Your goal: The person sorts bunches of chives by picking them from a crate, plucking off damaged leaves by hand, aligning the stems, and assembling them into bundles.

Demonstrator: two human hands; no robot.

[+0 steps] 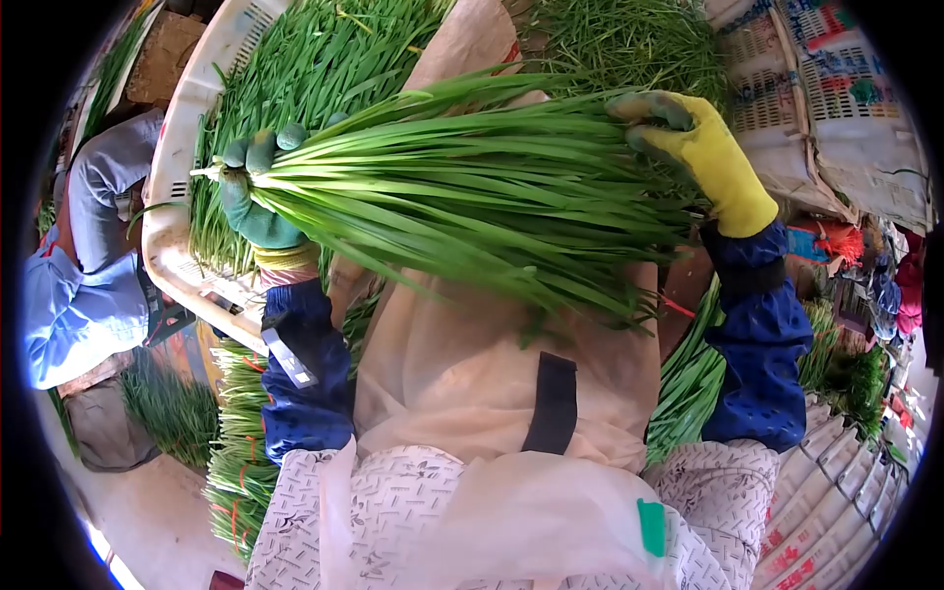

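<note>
A large bunch of garlic chives (472, 187) lies sideways across the front of my body, its pale stem ends to the left and its green leaves fanned out to the right. My left hand (261, 197), in a green glove, is closed around the bunch near the stem ends. At the leaf tips on the other side is my right hand (703, 157), in a yellow glove with dark fingertips. Its fingers and thumb are curled together on the tips of some upper leaves. Exactly how many leaves they pinch is hidden.
A white plastic crate (187, 147) full of chives stands at the upper left. Tied bundles (244, 442) with red bands lie below it. Loose green leaves (629, 44) are piled ahead. White crates (787, 88) stand at the upper right. Another person's leg (113, 177) shows at far left.
</note>
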